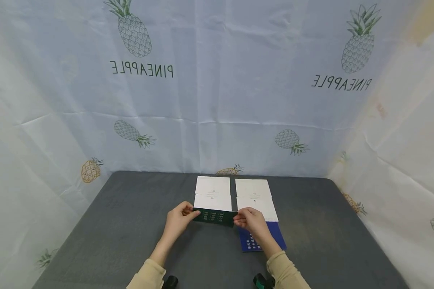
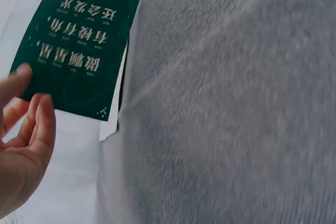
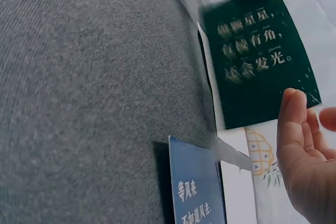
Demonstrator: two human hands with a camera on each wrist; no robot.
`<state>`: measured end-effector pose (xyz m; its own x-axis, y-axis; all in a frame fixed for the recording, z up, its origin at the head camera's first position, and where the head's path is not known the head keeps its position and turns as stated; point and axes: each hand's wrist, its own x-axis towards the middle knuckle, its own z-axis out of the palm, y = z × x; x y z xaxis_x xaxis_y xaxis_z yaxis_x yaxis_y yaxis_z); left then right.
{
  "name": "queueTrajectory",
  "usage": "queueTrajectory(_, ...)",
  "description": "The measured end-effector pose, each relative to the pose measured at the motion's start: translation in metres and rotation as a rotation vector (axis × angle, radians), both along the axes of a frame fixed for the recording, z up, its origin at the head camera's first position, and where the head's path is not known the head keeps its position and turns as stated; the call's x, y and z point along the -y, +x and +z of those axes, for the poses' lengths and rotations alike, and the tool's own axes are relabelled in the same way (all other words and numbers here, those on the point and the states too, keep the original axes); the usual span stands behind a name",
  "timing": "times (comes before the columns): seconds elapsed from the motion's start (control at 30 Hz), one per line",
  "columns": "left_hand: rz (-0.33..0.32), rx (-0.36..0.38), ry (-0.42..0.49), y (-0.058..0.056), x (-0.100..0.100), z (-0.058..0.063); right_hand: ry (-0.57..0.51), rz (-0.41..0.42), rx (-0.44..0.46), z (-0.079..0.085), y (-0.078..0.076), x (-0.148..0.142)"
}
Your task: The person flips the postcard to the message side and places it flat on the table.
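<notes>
A dark green card point(image 1: 213, 217) with white Chinese lettering is held up at the near end of the left column of white cards point(image 1: 212, 201). My left hand point(image 1: 177, 220) pinches its left edge, thumb on the lettered face. At the opposite edge is my right hand point(image 1: 254, 224); in the right wrist view its fingertips point(image 3: 295, 103) overlap the card, while the thumb stands apart from them. A blue card point(image 1: 275, 233) with white lettering lies beneath the right forearm, partly hidden, at the near end of the right column of white cards point(image 1: 260, 208).
Grey cloth covers the table point(image 1: 130, 224). Behind it and at both sides hang pale curtains point(image 1: 209, 92) printed with pineapples. Black devices point(image 1: 170, 282) show beside the cuffs at the near edge.
</notes>
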<state>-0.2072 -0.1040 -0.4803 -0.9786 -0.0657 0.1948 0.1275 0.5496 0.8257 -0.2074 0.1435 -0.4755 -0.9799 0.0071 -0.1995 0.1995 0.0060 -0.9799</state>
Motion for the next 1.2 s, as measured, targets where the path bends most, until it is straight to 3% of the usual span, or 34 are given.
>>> queueTrajectory(0.13,0.01,0.046,0.05,0.002,0.004,0.001,0.021,-0.018,0.0,-0.002,0.002,0.0)
queueTrajectory(0.3,0.027,0.044,0.046,0.002,0.005,-0.002,0.157,0.028,-0.028,-0.007,0.005,0.002)
queueTrajectory(0.5,0.014,0.064,-0.021,0.001,0.005,-0.006,0.286,0.137,-0.07,-0.019,0.007,0.004)
queueTrajectory(0.7,-0.047,0.107,-0.153,0.008,0.006,-0.011,0.398,0.231,-0.081,-0.028,0.013,0.008)
queueTrajectory(0.93,-0.081,0.132,-0.208,0.018,0.004,-0.02,0.438,0.272,-0.091,-0.037,0.018,0.008)
queueTrajectory(1.2,-0.079,0.091,-0.263,0.017,0.001,-0.021,0.489,0.28,-0.13,-0.034,0.019,0.007)
